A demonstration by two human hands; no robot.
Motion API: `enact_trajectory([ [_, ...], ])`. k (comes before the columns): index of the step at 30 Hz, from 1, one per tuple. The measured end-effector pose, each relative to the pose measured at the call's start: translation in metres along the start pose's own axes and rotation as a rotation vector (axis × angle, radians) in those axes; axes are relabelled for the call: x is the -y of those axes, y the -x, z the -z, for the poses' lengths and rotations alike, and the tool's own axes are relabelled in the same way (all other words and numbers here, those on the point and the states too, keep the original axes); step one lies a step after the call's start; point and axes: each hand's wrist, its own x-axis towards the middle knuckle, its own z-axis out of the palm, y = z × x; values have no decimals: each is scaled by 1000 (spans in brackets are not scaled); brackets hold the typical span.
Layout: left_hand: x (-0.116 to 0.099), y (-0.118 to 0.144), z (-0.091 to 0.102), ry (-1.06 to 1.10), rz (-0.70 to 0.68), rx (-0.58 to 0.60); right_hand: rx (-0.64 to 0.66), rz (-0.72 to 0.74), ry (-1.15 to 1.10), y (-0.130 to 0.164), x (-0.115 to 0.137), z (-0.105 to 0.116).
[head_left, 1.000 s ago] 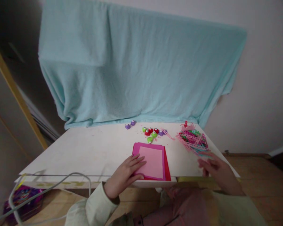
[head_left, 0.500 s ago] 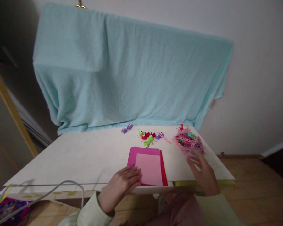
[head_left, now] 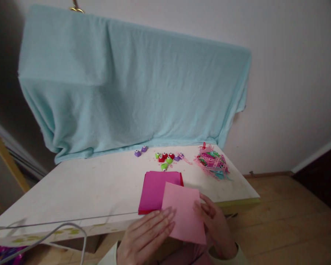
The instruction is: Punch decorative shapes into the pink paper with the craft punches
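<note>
A light pink sheet of paper (head_left: 185,215) is raised and tilted over the table's front edge. My right hand (head_left: 216,224) grips its right edge, thumb on top and fingers behind. At the lower left edge, my left hand (head_left: 151,233) has its fingers laid over the paper; its thumb is hidden. Behind the sheet lies a magenta sheet (head_left: 156,189) on the table, with red paper (head_left: 181,179) showing from under it at the edges.
Small red, green and purple pieces with white round tops (head_left: 169,160) sit mid-table, pink paper bits around them. Two purple ones (head_left: 138,153) stand farther left. A heap of perforated coloured strips (head_left: 212,162) lies right. A blue cloth (head_left: 132,88) hangs behind; a grey cable (head_left: 57,228) loops front left.
The light pink sheet has come off the magenta one, toward me and to the right. My right hand has moved from beside the strip heap to the sheet's right edge. The view has shifted.
</note>
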Motion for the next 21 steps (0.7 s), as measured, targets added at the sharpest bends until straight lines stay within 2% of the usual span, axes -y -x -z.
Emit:
enact_trajectory([
  [3,-7,-1,-9,8,88,-80,-115,27,14,9,3,11],
  [5,-8,-6,-18,69,256,-190,-217,67,35,15,8,16],
  [7,-11,-15,-30,244,483,-303,-320,127,28,21,14,18],
  [9,-19,-32,-45,551,657,-329,-433,186,22,28,19,18],
  [11,-35,-55,-60,853,727,-312,-550,225,41,34,22,18],
  [13,-54,-82,-72,1065,746,-285,-644,244,70,41,22,19],
  [17,-84,-125,-73,1123,724,-297,-729,259,106,52,19,22],
  [21,-90,-131,-60,1108,812,-339,-772,278,27,59,23,17],
])
